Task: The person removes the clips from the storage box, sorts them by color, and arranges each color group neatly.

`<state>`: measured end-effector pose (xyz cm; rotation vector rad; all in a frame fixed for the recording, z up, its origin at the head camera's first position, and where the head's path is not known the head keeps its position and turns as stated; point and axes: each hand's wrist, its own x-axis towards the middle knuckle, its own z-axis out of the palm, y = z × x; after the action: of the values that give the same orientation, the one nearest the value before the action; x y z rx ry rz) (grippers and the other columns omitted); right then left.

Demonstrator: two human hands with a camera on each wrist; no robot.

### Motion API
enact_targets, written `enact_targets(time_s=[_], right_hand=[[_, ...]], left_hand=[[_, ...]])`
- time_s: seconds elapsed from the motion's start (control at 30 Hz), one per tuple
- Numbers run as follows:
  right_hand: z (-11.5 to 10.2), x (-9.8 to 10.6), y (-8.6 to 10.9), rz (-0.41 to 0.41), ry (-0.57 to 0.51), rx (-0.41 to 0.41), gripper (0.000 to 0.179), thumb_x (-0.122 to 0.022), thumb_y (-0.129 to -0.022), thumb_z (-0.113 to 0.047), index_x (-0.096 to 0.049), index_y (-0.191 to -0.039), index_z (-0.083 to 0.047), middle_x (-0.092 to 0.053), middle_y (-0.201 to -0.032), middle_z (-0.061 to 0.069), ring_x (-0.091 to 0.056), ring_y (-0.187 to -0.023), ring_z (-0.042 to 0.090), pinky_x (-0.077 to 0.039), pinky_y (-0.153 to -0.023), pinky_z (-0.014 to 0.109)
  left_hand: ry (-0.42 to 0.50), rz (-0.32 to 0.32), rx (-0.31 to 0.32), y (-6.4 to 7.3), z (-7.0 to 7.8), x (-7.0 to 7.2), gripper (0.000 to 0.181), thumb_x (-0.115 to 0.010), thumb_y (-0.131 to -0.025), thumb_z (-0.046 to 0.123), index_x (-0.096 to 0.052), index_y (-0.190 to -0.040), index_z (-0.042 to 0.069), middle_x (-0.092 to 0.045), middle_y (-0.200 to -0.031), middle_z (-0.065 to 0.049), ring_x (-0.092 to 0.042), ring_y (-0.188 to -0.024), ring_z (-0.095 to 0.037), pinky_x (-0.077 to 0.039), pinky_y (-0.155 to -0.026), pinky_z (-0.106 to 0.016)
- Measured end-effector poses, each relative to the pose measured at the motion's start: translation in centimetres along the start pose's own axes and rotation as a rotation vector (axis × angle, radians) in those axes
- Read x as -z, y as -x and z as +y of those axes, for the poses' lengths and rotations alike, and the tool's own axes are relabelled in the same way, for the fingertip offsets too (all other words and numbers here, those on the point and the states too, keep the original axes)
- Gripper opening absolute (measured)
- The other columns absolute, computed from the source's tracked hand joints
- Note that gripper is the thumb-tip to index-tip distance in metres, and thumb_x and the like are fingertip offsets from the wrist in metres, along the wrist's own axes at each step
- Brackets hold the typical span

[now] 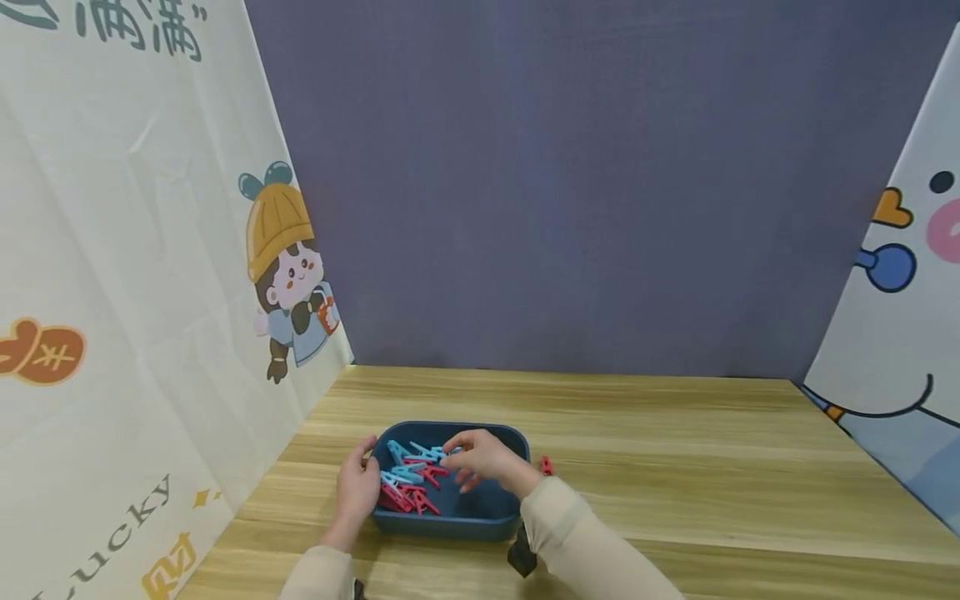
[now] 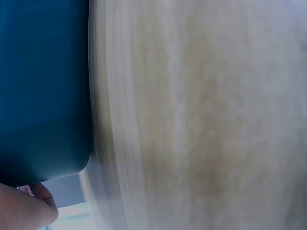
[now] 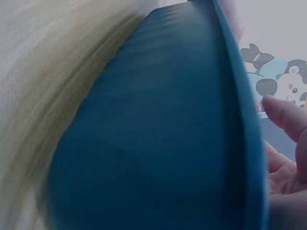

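Observation:
A dark blue plastic bin rests on the wooden table. Light blue and red clothespins lie heaped in its left half. My left hand grips the bin's left wall, thumb at the rim and fingers along the outside. In the left wrist view, part of that hand shows below the bin's corner. My right hand reaches over the bin's right side, fingers loosely bent near the blue clothespins at the back. From the right wrist, its thumb and fingers show spread apart beyond the rim.
A red clothespin lies on the table just right of the bin, by the right wrist. A black object sits under the right sleeve. A grey-blue curtain closes off the back, and printed white sheets hang at both sides.

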<state>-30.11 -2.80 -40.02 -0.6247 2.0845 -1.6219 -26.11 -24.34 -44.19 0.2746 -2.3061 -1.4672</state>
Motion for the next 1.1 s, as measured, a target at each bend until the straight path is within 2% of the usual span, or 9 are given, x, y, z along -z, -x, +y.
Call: enact_targets(time_s=[0.2, 0.73, 1.1], right_hand=[[0.6, -0.4, -0.4, 0.008, 0.001, -0.014, 0.031, -0.063, -0.086, -0.012, -0.059, -0.112, 0.005, -0.061, -0.091, 0.014, -0.058, -0.065, 0.023, -0.052, -0.058, 0.040], [0.9, -2.0, -0.8, -0.006, -0.014, -0.026, 0.024, -0.064, -0.084, -0.009, -0.061, -0.104, 0.004, -0.060, -0.082, 0.012, -0.056, -0.059, 0.019, -0.051, -0.053, 0.037], [1.6, -3.1, -1.0, -0.014, 0.038, -0.049, 0.022, -0.065, -0.084, -0.009, -0.063, -0.102, 0.003, -0.062, -0.084, 0.010, -0.057, -0.063, 0.023, -0.052, -0.055, 0.038]], left_hand=[[-0.003, 0.003, -0.003, 0.0, 0.0, -0.1, 0.038, -0.038, -0.093, -0.001, -0.045, -0.129, -0.008, -0.051, -0.120, -0.023, -0.050, -0.085, -0.025, -0.042, -0.066, -0.030], [-0.005, 0.000, 0.000, -0.1, 0.0, 0.0, 0.038, -0.038, -0.092, -0.002, -0.045, -0.128, -0.009, -0.051, -0.120, -0.023, -0.050, -0.085, -0.025, -0.041, -0.067, -0.031], [-0.009, -0.001, 0.007, -0.1, -0.1, 0.0, 0.038, -0.038, -0.092, -0.001, -0.045, -0.129, -0.008, -0.051, -0.119, -0.023, -0.050, -0.085, -0.025, -0.041, -0.067, -0.032]])
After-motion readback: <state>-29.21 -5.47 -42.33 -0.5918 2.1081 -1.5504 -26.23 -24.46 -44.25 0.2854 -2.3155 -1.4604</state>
